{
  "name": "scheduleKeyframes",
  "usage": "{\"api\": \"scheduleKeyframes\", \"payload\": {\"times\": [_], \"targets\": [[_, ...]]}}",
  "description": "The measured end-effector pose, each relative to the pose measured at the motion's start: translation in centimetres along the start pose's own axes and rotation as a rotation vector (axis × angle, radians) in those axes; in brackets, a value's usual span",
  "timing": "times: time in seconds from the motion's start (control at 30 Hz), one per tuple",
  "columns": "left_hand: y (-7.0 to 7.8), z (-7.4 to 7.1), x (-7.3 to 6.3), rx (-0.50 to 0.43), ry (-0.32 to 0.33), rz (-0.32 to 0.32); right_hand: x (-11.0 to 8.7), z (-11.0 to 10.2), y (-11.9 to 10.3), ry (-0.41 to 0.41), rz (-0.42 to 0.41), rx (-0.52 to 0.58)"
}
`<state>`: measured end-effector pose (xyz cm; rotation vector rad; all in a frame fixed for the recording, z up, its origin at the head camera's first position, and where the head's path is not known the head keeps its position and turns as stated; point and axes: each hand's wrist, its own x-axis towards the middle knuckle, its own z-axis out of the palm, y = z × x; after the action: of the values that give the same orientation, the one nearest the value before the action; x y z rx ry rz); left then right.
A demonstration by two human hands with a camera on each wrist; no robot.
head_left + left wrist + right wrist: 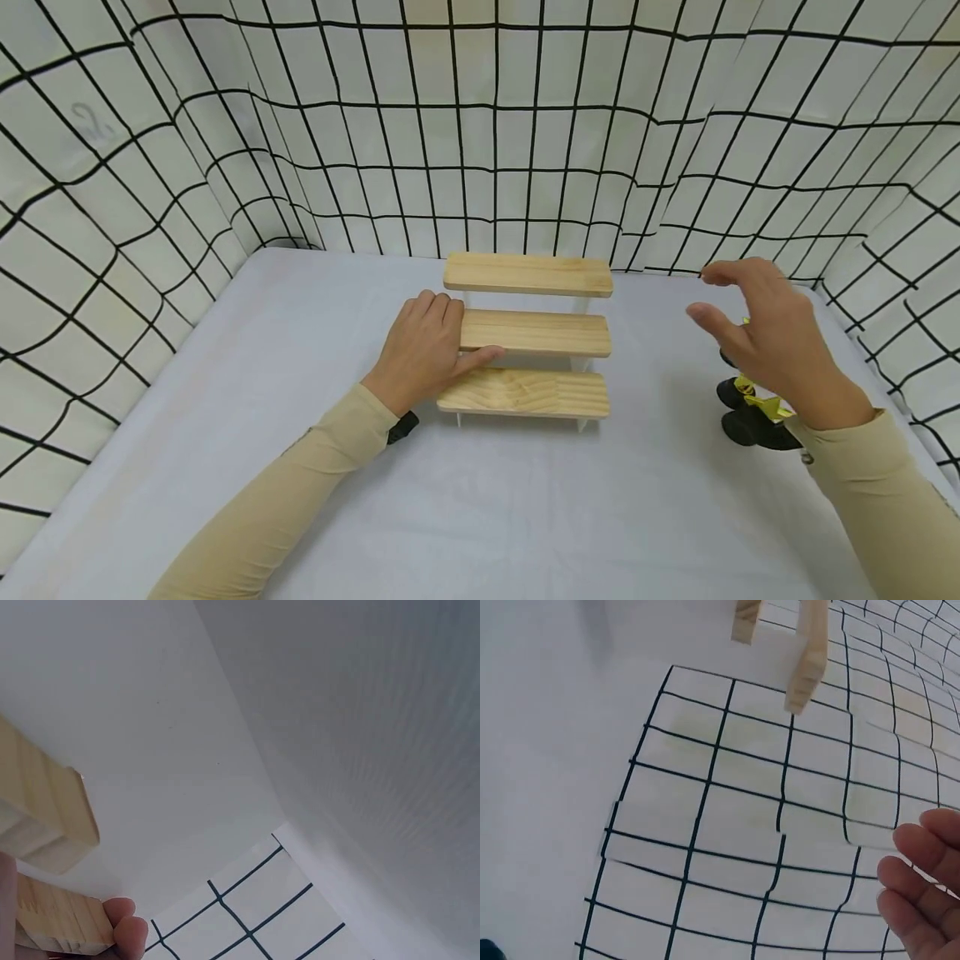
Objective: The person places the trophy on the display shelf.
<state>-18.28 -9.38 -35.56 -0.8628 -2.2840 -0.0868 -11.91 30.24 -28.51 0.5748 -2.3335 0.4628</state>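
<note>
A three-tier stand (534, 333) with pale wooden boards on white supports stands on the white-covered table. My left hand (423, 342) grips the left end of its middle board, thumb along the front edge. In the left wrist view, my fingertips (129, 930) curl round the end of a wooden board (64, 913). To the right, my right hand (772, 333) hovers with nothing in it, thumb and fingers apart. Below and partly behind it are several small black objects (750, 425) with yellow star-shaped parts (768, 407); my hand and sleeve hide some of them.
White walls with a black grid (495, 133) enclose the table (480, 517) at the back and both sides. Close behind the stand's top board runs the back wall. Something small and black (403, 427) shows under my left wrist.
</note>
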Motion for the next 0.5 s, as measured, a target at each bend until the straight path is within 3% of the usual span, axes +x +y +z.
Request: {"api": "scheduleKeyframes", "payload": {"times": [0.13, 0.37, 0.5], "targets": [[-0.1, 0.2, 0.1, -0.007, 0.011, 0.007, -0.4, -1.7, 2.2, 0.08, 0.065, 0.035], [-0.1, 0.1, 0.5, -0.003, -0.02, 0.002, -2.0, -3.9, 5.2, 0.164, 0.36, 0.099], [0.0, 0.0, 0.5, -0.001, -0.039, -0.004, -2.7, -4.4, 6.8, 0.221, 0.446, 0.168]]}}
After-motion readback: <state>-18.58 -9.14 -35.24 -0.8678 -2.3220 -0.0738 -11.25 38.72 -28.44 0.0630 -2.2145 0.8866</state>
